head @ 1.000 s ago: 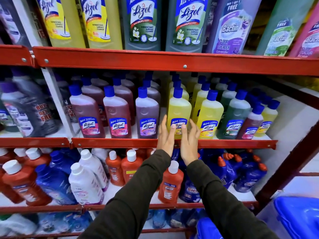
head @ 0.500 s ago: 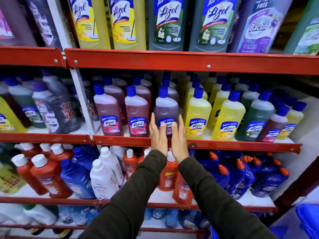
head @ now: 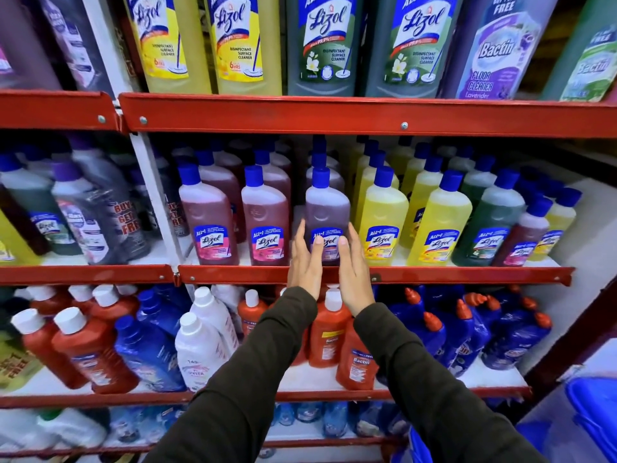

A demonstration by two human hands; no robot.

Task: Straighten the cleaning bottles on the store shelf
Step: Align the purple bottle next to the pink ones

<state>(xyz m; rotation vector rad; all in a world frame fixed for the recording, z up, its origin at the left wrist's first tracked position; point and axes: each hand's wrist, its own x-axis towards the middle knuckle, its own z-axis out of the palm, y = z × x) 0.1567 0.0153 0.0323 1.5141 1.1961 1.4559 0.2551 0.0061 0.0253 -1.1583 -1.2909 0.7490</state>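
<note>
Now left hand [head: 305,262], right hand [head: 354,265] flank purple bottle [head: 327,208]; neighbours close

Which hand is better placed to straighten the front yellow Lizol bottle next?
Right. The right hand flanks the purple bottle on the side next to the yellow bottle; the left hand would have to cross over.

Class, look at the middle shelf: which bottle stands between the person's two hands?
In the head view, the purple Lizol bottle stands between the left hand and right hand.
</note>
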